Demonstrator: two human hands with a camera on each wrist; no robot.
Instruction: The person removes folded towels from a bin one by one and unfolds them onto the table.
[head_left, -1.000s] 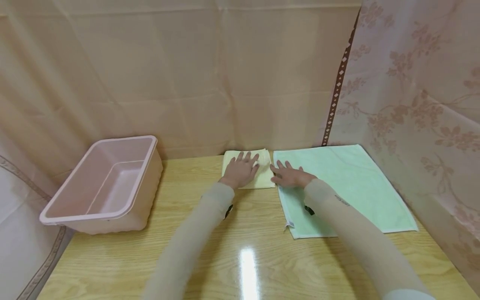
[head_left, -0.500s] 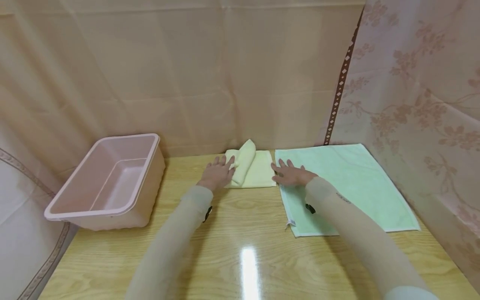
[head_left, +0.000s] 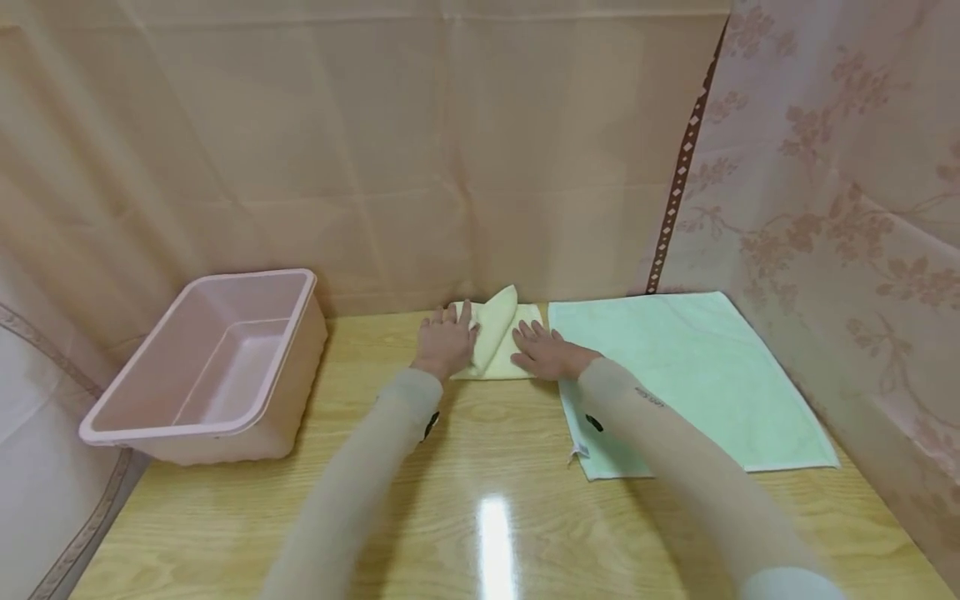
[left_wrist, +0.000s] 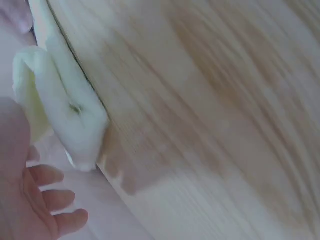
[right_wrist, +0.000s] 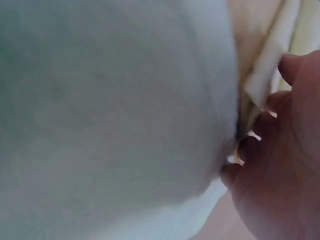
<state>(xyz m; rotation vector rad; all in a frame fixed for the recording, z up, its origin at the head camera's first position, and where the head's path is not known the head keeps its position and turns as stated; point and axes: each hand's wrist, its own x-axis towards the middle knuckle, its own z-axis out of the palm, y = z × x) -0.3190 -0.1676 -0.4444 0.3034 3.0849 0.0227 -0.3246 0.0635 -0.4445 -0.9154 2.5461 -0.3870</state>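
Observation:
A folded pale yellow towel (head_left: pixel 510 337) lies by the back edge of the table, with a loose flap slanting up across its middle. My left hand (head_left: pixel 446 342) rests at its left end, fingers extended. In the left wrist view that hand (left_wrist: pixel 25 190) is beside the towel's thick folded layers (left_wrist: pixel 70 110). My right hand (head_left: pixel 551 354) lies over the towel's right end, fingers spread and pointing left. The right wrist view has this hand (right_wrist: pixel 280 145) next to the yellow layers (right_wrist: pixel 270 65), with the mint green towel (right_wrist: pixel 110 110) filling the left side.
The mint green towel (head_left: pixel 690 367) is spread flat on the wooden table (head_left: pixel 420 500) under my right forearm. At the left stands a pink plastic basin (head_left: pixel 285 400). A beige curtain (head_left: pixel 375 167) hangs behind, and a floral curtain (head_left: pixel 862 208) borders the right.
My left hand first moved left off the towel's middle as a flap rose, then came slightly back right. My right hand has shifted left from the green towel's edge onto the yellow towel.

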